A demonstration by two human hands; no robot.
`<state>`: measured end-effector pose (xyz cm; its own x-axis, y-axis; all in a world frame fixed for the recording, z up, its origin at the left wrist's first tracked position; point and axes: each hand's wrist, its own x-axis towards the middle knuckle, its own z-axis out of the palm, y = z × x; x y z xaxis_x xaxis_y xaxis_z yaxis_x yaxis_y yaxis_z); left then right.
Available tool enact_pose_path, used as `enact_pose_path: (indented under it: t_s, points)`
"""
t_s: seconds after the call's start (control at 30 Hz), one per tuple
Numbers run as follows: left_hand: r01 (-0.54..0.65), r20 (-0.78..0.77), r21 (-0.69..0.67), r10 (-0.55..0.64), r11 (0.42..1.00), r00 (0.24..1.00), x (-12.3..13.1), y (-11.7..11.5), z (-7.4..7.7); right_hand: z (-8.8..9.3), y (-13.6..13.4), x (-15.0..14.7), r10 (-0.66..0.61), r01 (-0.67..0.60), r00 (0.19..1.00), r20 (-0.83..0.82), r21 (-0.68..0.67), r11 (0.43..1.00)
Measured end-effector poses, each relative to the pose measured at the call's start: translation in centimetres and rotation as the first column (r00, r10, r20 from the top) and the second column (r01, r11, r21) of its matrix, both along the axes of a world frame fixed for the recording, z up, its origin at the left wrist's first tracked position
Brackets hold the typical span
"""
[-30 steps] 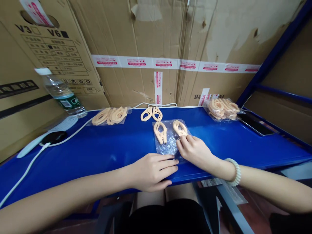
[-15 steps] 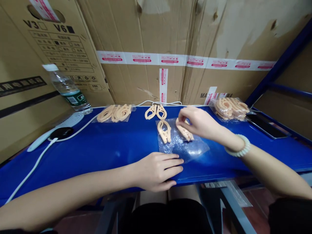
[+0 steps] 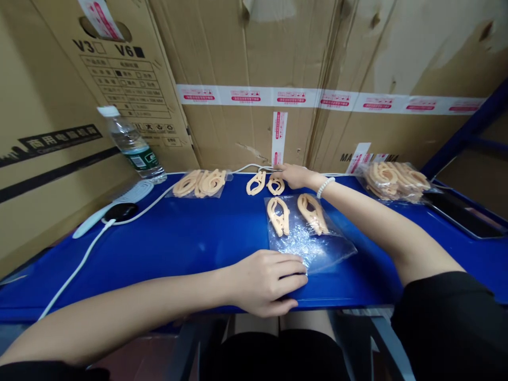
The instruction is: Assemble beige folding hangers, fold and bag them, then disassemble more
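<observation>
My left hand (image 3: 272, 280) lies flat at the table's front edge, fingers stretched out over the near edge of a clear plastic bag (image 3: 297, 251). On the bag's far part are two peach plastic pieces that look like folded travel hangers, a left hanger (image 3: 279, 217) and a right hanger (image 3: 313, 213), set apart. My right hand (image 3: 296, 176), with a beaded bracelet at the wrist, reaches to the back of the table. Its fingers close on the upper end of another folding hanger (image 3: 276, 186). Beside that one lies a matching hanger (image 3: 256, 183). My right thumb is hidden.
Bagged hangers (image 3: 200, 183) lie at back left and a fuller bag of hangers (image 3: 395, 181) at back right, near a phone (image 3: 462, 214). At left are a water bottle (image 3: 137, 148), a hairbrush (image 3: 115, 206) and a black puck (image 3: 121, 212) with a white cable. Cardboard (image 3: 238, 132) stands behind.
My right hand has left the right hanger on the bag and moved back and left to the rear pair. My left hand stays on the bag's edge. The view has shifted slightly.
</observation>
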<state>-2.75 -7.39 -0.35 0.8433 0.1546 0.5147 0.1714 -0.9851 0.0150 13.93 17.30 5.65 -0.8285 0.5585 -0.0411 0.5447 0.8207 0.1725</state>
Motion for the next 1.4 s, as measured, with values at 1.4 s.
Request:
enact_pose_path:
  t_s: [1.4]
  points:
    - [-0.034,0.027,0.015,0.033,0.999,0.999,0.2,-0.5,-0.6,-2.9,-24.5,4.0,0.339,-0.185,0.935,-0.101,0.678,0.711]
